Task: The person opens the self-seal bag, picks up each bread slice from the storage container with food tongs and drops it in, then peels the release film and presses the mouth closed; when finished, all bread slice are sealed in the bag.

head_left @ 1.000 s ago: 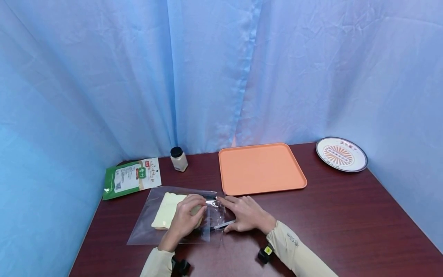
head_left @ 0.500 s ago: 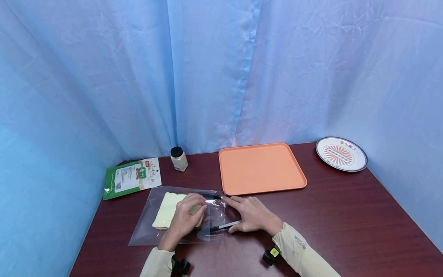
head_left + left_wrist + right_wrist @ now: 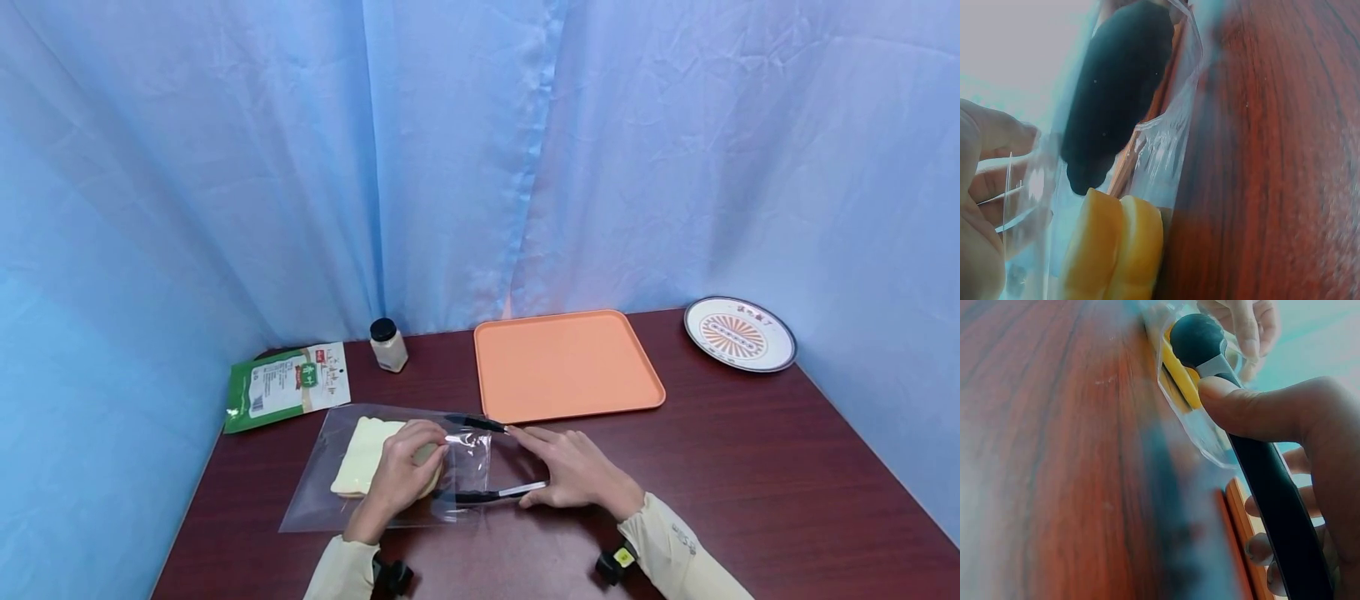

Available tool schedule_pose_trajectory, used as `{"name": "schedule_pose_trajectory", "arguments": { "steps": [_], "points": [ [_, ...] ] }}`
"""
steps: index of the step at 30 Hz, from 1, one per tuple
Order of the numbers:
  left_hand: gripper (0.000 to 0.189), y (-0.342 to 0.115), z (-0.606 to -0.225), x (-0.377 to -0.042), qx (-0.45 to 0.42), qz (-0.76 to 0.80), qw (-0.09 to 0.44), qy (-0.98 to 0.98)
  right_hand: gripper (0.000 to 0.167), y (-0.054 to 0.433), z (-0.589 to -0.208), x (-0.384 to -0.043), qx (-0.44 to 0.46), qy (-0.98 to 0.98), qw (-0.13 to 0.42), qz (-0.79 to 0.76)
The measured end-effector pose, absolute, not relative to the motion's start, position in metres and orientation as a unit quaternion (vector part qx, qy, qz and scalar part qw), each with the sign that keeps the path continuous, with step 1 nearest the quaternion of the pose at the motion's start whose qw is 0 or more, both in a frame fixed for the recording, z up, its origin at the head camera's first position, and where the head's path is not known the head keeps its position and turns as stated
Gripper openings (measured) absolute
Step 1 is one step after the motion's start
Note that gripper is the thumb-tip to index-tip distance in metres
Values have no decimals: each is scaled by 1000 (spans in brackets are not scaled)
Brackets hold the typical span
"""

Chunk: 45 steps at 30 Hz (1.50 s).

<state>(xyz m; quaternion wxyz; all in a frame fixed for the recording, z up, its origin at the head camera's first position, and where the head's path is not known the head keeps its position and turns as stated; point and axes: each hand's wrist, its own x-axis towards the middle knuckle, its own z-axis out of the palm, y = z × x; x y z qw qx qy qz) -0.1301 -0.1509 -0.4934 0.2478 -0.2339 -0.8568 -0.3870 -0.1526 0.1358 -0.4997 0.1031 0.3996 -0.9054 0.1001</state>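
Note:
Slices of bread (image 3: 365, 458) lie inside a clear plastic bag (image 3: 306, 504) on the table. My left hand (image 3: 407, 473) pinches the bag's upper film near its mouth, over the right end of the bread. With thumb on one arm and fingers on the other, my right hand (image 3: 581, 475) holds a pair of tongs (image 3: 522, 489), spread apart. The tongs' black tips point left, still within the bag's mouth. In the left wrist view one black tip (image 3: 1116, 94) shows behind the film, beyond the yellow bread edges (image 3: 1113, 250). A black tong arm (image 3: 1272, 500) runs under my thumb in the right wrist view.
An orange tray (image 3: 570, 367) lies just behind the bag's mouth. A black-capped jar (image 3: 388, 346) and a green and white packet (image 3: 288, 387) stand and lie at the back left. At the far right is a patterned plate (image 3: 738, 335). Blue curtains surround the table.
My right hand has moved to the right with the tongs, drawing more of them out of the bag's mouth. My left hand keeps its place on the film.

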Motion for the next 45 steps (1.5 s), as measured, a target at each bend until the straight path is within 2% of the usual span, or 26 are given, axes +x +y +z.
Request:
{"name": "schedule_pose_trajectory", "arguments": {
  "steps": [10, 19, 29, 45],
  "points": [
    [11, -153, -496, -131, -247, -391, 258, -848, 103, 160, -502, -144, 398, -896, 152, 127],
    [12, -153, -495, -131, -241, -389, 256, -852, 103, 189, -499, -137, 362, -904, 170, 153],
    [13, -151, -495, -130, -232, -392, 242, -857, 99, 232, -496, -136, 272, -930, 174, 178],
    [13, -151, -498, -132, -238, -392, 249, -853, 98, 288, -498, -129, 105, -959, 176, 198]
  ]
}}
